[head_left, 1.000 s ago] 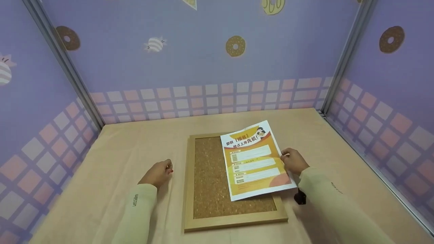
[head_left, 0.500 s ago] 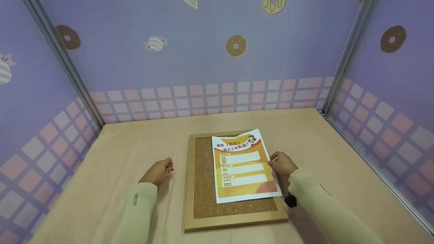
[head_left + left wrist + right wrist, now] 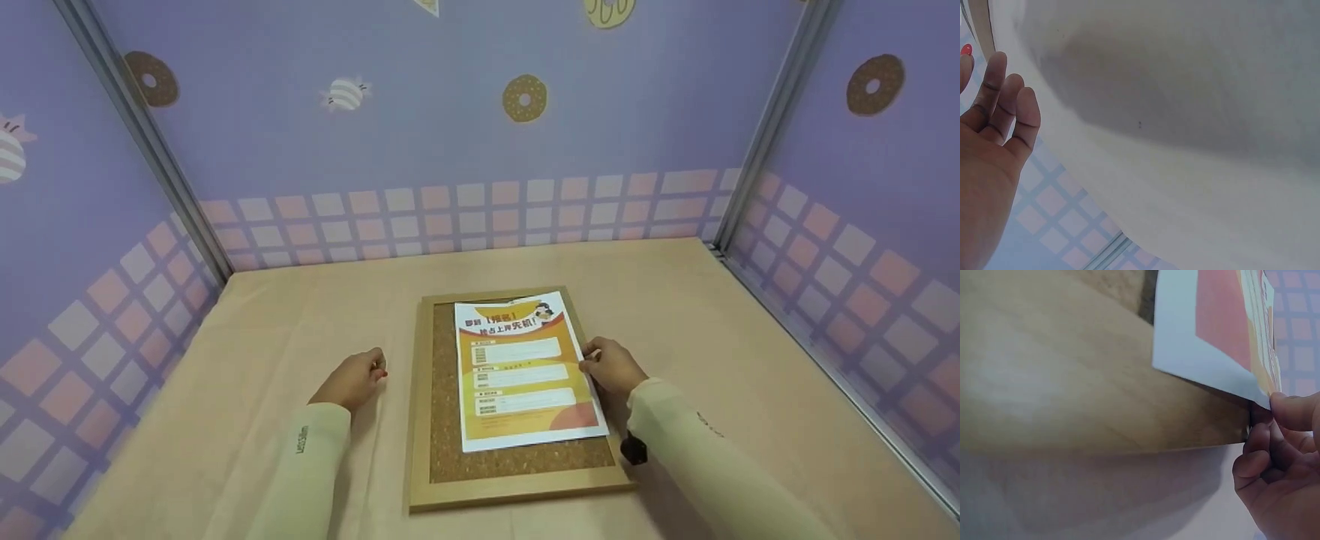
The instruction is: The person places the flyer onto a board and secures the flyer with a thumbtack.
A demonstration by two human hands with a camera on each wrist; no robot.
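A printed orange and white poster sheet [image 3: 517, 375] lies over the framed cork board [image 3: 442, 390], its lower right corner overlapping the right side of the frame. My right hand [image 3: 613, 367] pinches the sheet's right edge between thumb and fingers. In the right wrist view the thumb [image 3: 1296, 412] presses on the paper's edge and the other fingers curl beneath, close beside the wooden frame [image 3: 1072, 382]. Left of the board, my left hand [image 3: 355, 379] pinches a small red pushpin [image 3: 383, 373]; only its red head [image 3: 967, 49] shows at the fingertips.
The board lies on a table with a pale peach cloth [image 3: 300, 322]. Purple patterned panels [image 3: 450, 150] close in the back and both sides, joined by metal posts [image 3: 772, 127]. A black object [image 3: 634, 450] sits at the right wrist.
The right hand has carried the poster left and lowered it, squaring it over the cork board. The left hand has stayed nearly still with the pushpin.
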